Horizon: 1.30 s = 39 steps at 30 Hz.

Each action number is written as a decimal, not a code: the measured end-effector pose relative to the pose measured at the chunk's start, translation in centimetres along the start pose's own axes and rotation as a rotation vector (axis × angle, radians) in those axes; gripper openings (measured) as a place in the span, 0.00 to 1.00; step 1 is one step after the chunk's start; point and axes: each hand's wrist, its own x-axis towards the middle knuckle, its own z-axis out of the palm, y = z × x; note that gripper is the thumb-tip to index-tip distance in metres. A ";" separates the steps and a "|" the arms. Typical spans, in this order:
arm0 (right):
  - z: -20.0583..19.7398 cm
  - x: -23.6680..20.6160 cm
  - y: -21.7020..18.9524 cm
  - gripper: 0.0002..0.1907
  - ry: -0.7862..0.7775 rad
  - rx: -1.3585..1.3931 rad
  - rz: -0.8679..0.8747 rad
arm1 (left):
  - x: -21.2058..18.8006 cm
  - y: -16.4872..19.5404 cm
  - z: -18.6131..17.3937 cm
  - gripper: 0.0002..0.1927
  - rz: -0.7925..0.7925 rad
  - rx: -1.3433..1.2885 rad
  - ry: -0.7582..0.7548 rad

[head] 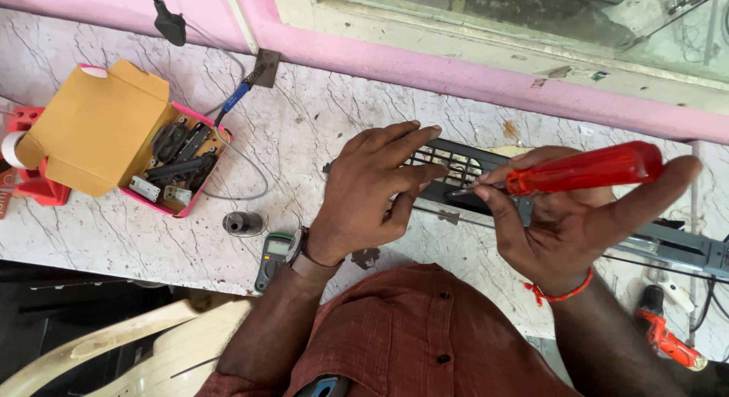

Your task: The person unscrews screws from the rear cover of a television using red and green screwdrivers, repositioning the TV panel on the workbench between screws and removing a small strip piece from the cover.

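Red-handled screwdriver (566,171) lying level, tip on dark slotted grille (456,171)

Over at nine o'clock on the marble surface (319,116), an open cardboard box (114,131) shows dark parts; a blue-handled tool (237,95) lies just beyond it, a small multimeter (272,257) at six, an orange tool (668,340) at four.

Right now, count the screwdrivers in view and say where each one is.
2. A red-handled screwdriver in the right hand; a blue-handled one lying behind the open box. Others may be hidden.
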 end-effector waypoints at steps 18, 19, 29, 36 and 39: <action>-1.3 3.0 -1.8 0.59 0.021 0.065 -0.276 | 0.0 0.3 0.2 0.16 0.007 -0.018 0.011; -1.7 3.4 -2.2 0.56 0.028 0.037 -0.245 | 0.0 0.4 0.2 0.15 0.008 -0.020 0.007; -3.6 5.9 -4.2 0.26 -0.190 0.284 -0.074 | 0.4 0.7 0.7 0.08 0.060 -0.202 -0.090; -3.9 7.1 -3.9 0.39 -0.191 0.069 -0.234 | 0.5 0.1 2.5 0.05 0.035 -0.242 -0.027; -3.7 6.8 -4.2 0.36 -0.070 -0.052 -0.181 | 0.3 0.3 3.2 0.08 -0.029 -0.265 0.021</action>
